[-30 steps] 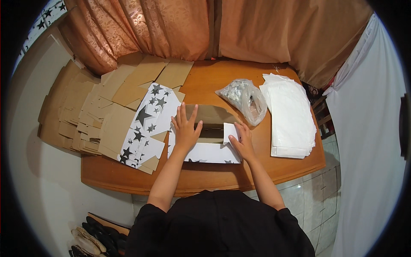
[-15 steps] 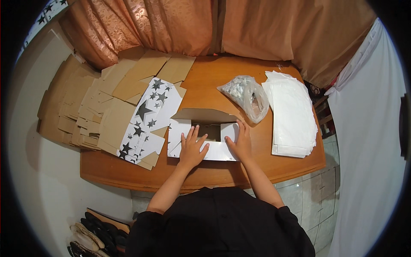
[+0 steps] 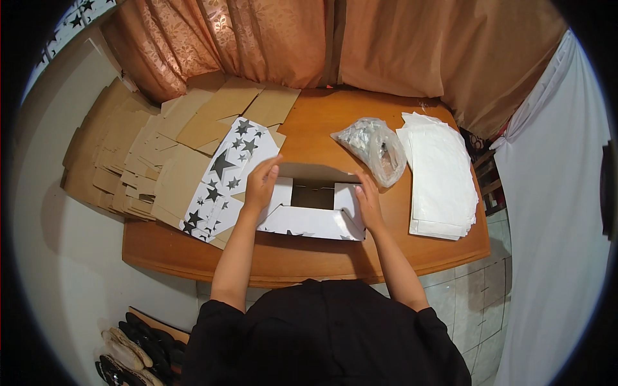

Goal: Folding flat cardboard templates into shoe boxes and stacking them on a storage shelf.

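- The left hand [image 3: 259, 186] hides part of the box's left side; its straight fingers lie close together, and how firmly they touch is unclear.
- The right hand [image 3: 368, 202] covers the box's far right corner, fingers extended along that side, gripping nothing between them.
- The inside of the box [image 3: 309, 222] is dark, its bottom hard to make out.
- Cloudy plastic blurs the contents of the bag [image 3: 385, 159], right of the box.
- Shoes [image 3: 125, 350] at near left are partly cut off.
- The box sits at the worktop's [image 3: 315, 132] near middle: white outside, dark stars low on its near panel, brown flap at the far side, white end flaps flanking the opening.
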Available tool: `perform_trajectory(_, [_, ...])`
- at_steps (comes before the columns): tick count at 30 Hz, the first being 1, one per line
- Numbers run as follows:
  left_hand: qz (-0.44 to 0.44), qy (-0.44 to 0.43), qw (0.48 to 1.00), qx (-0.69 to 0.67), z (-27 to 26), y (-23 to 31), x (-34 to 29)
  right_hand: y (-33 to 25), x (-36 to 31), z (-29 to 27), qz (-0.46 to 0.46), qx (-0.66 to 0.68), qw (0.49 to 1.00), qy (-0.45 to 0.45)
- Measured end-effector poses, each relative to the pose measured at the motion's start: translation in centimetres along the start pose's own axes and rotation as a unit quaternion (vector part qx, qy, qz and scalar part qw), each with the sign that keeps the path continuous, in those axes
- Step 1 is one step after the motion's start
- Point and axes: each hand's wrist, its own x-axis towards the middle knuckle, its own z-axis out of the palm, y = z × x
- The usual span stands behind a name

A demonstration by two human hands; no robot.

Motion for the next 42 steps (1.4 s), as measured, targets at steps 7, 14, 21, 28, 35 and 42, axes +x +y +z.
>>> perform_trajectory(7, [-0.032, -0.099, 0.991, 0.082, 1.7, -1.2, -3.3, 0.4, -1.3, -0.2, 0.030, -0.048, 0.994, -0.092])
perform_trajectory(14, [-0.042, -0.101, 0.948, 0.299, 2.4, 0.1, -4.2, -0.7, -2.3, 0.7, -0.038, -0.203, 0.978, -0.041])
perform_trajectory(21, [-0.087, -0.091, 0.934, 0.334, 2.7, -1.1, -4.5, -1.4, -2.1, 0.6, -0.055, -0.227, 0.971, -0.042])
perform_trajectory(28, [-0.099, -0.096, 0.943, 0.304, 2.4, -0.2, -4.2, -1.6, -0.6, 1.5, 0.046, -0.244, 0.967, -0.054])
perform_trajectory(35, [-0.095, -0.104, 0.938, 0.315, 2.2, 0.3, -3.8, -1.7, 0.6, 1.6, 0.051, -0.291, 0.951, -0.087])
perform_trajectory(42, [-0.281, 0.043, 0.958, 0.027, -1.0, -6.6, -4.1, 3.3, -0.4, -0.3, 0.218, 0.029, 0.974, 0.044])
